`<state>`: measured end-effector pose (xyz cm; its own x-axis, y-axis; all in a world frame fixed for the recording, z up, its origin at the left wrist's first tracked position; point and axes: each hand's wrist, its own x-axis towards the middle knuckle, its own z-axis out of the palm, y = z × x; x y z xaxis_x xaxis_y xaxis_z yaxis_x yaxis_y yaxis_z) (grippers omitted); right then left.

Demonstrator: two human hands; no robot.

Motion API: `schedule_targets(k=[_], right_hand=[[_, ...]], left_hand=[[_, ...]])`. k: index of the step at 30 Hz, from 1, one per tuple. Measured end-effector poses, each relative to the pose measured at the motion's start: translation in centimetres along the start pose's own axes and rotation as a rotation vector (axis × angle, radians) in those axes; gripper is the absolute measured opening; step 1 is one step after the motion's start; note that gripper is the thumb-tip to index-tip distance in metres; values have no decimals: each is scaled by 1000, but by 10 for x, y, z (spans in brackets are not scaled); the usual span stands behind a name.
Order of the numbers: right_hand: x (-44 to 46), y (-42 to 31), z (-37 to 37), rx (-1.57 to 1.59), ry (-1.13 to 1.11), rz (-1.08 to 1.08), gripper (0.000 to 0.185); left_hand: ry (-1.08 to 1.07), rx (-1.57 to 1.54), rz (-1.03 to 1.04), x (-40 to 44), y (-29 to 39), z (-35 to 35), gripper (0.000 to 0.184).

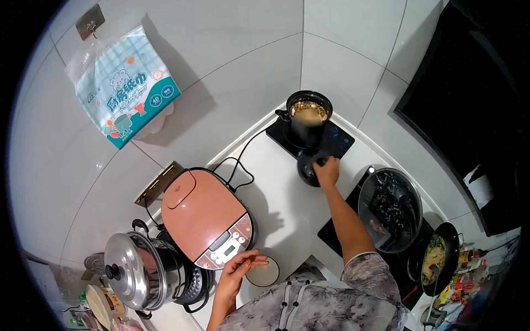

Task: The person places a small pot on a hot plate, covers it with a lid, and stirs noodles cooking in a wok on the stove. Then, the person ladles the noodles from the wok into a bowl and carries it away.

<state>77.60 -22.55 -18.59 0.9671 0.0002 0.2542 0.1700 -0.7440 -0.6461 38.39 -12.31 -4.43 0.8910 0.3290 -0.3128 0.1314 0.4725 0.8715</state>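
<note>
And there was the right hand (327,170), out at the end of a stretched arm, with its fingers bent in around the top of a black lid (307,176)! The thumb and fingertips closed on the lid near its middle, though the exact grip was partly hidden. That lid hung just in front of the black pot (309,135), on the person's side, and the pot stood uncovered on a black hot plate (338,142) in the corner, blue marks glowing on the plate. Inside the pot, small pale and brown bits showed, with a blurred tan patch over them.

Over to the left hand (236,271): nothing in its grip, fingers stretched out and held close together, pointing across toward the right. It hovered by the front edge of the pink rice cooker (204,212), beside a round white bowl (263,272); whether it touched either, one could not tell.

Farther left, a steel pot (174,265) wore its shiny lid (128,271). Out on the right, a big clear lid (390,207) lay over the stove, and beside it sat a dark pan (454,248) of yellow-green food with a utensil in it. Up on the wall hung a pack of paper towels (124,91).
</note>
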Motion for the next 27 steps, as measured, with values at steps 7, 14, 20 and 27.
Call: schedule_targets(k=[7, 14, 20, 27], right_hand=[[-53, -38, 21, 74, -243, -296, 47], [-81, -43, 67, 69, -325, -384, 51], [-89, -44, 76, 55, -352, -387, 51], [-94, -40, 76, 53, -365, -335, 49]], left_hand=[[-30, -41, 41, -5, -3, -1, 34], [17, -79, 57, -16, -8, -10, 32], [54, -56, 0, -25, -13, -11, 31], [63, -27, -32, -32, -17, -9, 31]])
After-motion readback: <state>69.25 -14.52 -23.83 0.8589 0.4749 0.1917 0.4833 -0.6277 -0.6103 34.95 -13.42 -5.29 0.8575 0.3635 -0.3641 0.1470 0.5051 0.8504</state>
